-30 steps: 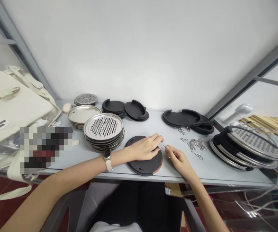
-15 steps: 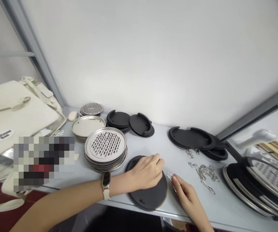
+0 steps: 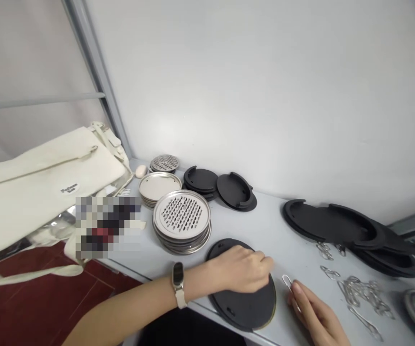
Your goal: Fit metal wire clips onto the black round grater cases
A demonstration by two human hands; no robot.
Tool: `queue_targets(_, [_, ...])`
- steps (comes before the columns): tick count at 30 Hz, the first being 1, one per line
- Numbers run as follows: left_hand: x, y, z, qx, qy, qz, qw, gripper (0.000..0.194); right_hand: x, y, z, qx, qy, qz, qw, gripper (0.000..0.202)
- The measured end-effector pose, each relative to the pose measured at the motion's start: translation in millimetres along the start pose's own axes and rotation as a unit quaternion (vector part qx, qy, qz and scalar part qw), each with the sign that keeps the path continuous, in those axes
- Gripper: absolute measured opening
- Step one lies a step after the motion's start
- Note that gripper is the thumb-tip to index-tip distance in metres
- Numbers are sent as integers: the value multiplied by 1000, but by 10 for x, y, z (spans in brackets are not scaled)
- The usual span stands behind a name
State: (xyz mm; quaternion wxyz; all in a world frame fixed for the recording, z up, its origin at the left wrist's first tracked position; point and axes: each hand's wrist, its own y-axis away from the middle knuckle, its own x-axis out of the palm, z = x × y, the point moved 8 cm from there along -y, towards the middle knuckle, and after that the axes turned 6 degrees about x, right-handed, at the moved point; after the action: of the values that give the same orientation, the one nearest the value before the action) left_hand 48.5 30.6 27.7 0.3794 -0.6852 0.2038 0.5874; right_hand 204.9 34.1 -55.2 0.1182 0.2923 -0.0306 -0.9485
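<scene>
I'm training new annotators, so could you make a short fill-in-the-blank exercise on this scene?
1. Of the left hand and right hand, the ____ one pinches a wire clip.
2. A watch is worn just behind the ____ hand.
3. The round plate under the left hand is coloured ____.

Missing words: right; left; black.

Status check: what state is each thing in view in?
Left hand: curled over the black disc, grip hidden
Black disc: lying flat, partly covered
Right hand: closed on a wire clip
Wire clip: looped end exposed
Loose wire clips: mostly heaped
Grater discs: stacked
Plain metal discs: stacked
Black rimmed discs: overlapping
Wristband screen: dark
</scene>
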Motion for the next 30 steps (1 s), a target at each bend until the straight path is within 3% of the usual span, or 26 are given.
queue_targets(2, [-88, 59, -25, -21, 1, -7, 1000, 12, 24, 33, 122, -15, -3, -7, 1000, 40])
queue_targets(6, [-325, 318, -83, -149, 56, -52, 986, 10, 41, 120, 253, -30, -7, -15, 999, 40])
queue_targets(10, [-315, 569, -204, -224, 147, -87, 959, 32, 28, 160, 377, -46, -15, 11, 999, 38])
queue_targets(13, [-133, 637, -280, -228, 165, -71, 957, 74, 37, 137, 473, -74, -16, 36, 996, 37])
queue_targets(16, [29, 660, -309, -226, 141, -51, 962, 98, 55, 8, 522, -91, 3, 10, 996, 38])
queue_targets(18, [70, 667, -312, -220, 121, -53, 967, 99, 64, -106, 573, -108, 32, -38, 993, 40])
queue_targets(23, [60, 679, -299, -198, 108, -74, 971, 87, 184, -231, 708, -139, 146, -81, 976, 37])
queue_targets(30, [36, 677, -288, -191, 106, -92, 971, 84, 185, -112, 704, -179, 109, -41, 977, 40])
